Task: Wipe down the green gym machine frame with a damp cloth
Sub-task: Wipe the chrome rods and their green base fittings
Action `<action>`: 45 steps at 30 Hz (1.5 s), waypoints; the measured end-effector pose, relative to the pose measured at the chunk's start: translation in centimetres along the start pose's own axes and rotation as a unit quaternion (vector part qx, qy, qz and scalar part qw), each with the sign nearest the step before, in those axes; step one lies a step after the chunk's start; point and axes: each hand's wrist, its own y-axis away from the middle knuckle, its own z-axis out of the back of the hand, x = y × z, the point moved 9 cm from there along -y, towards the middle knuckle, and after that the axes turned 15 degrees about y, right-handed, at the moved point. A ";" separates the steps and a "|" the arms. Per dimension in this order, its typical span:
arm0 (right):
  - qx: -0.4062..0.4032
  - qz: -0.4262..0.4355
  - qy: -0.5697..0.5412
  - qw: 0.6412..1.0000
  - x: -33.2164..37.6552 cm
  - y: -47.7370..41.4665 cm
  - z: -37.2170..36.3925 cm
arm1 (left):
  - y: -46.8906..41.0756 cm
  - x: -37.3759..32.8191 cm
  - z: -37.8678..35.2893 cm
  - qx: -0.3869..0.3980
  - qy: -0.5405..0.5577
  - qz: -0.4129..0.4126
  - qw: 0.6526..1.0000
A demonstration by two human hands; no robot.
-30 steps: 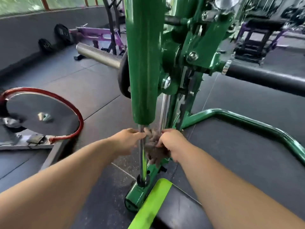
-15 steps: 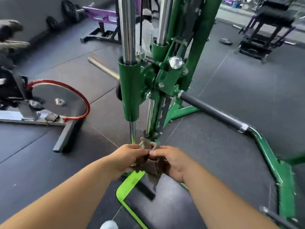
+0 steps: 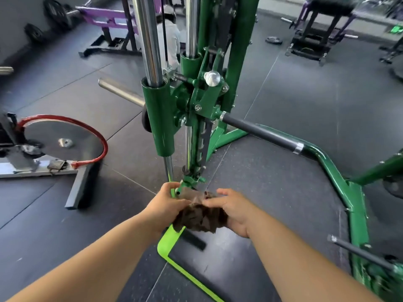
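Bunching the brown cloth [image 3: 197,216] just before the green frame [image 3: 239,62], left hand [image 3: 168,203] and right hand [image 3: 234,211] each grip it, likely refolding a clean face.

On the dark rubber floor [image 3: 305,94], a red-rimmed bike flywheel [image 3: 63,140] sits at the left edge; a purple rack [image 3: 109,16] and a black bench [image 3: 316,40] stand far back.

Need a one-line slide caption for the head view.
Head view: left hand and right hand grip a bunched brown cloth low before the green frame.
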 end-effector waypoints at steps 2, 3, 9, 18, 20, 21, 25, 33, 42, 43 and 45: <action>-0.030 -0.009 0.006 0.999 -0.9 -0.1 -0.4 | 0.6 0.8 0.3 0.021 0.015 0.004 1.000; -0.040 -0.010 -0.001 0.999 -1.2 -0.3 -0.8 | 0.8 1.3 0.5 0.029 0.007 0.003 1.000; -0.016 -0.007 -0.025 1.000 -1.9 -1.1 -4.3 | 2.3 0.9 1.8 0.020 -0.123 -0.062 0.990; -0.074 -0.012 0.040 0.996 -1.4 -0.7 -2.0 | 2.6 0.8 2.2 0.019 -0.159 -0.047 0.986; -0.066 0.007 0.039 0.997 -0.7 -0.3 -0.9 | 2.2 0.6 1.7 0.014 -0.229 -0.057 0.972; -0.059 0.021 0.036 0.997 -0.3 -0.1 -0.4 | 2.1 0.4 1.1 0.012 -0.265 -0.062 0.962; 0.007 0.063 0.064 0.996 -0.6 0.4 1.5 | 2.1 0.5 -1.7 -0.003 -0.336 -0.067 0.939; 0.026 0.073 0.316 0.945 -5.1 2.1 10.0 | 3.5 2.4 -12.3 0.035 -0.440 -0.083 0.894; -0.024 0.103 0.204 0.973 -6.8 4.6 18.5 | 6.2 2.8 -20.0 0.007 -0.254 -0.043 0.966; -0.024 0.098 0.179 0.979 -6.9 4.7 19.1 | 6.2 2.6 -20.4 -0.004 -0.229 -0.046 0.972; -0.020 0.089 0.110 0.990 -6.8 4.7 20.1 | 6.0 1.6 -21.2 -0.022 -0.198 -0.073 0.977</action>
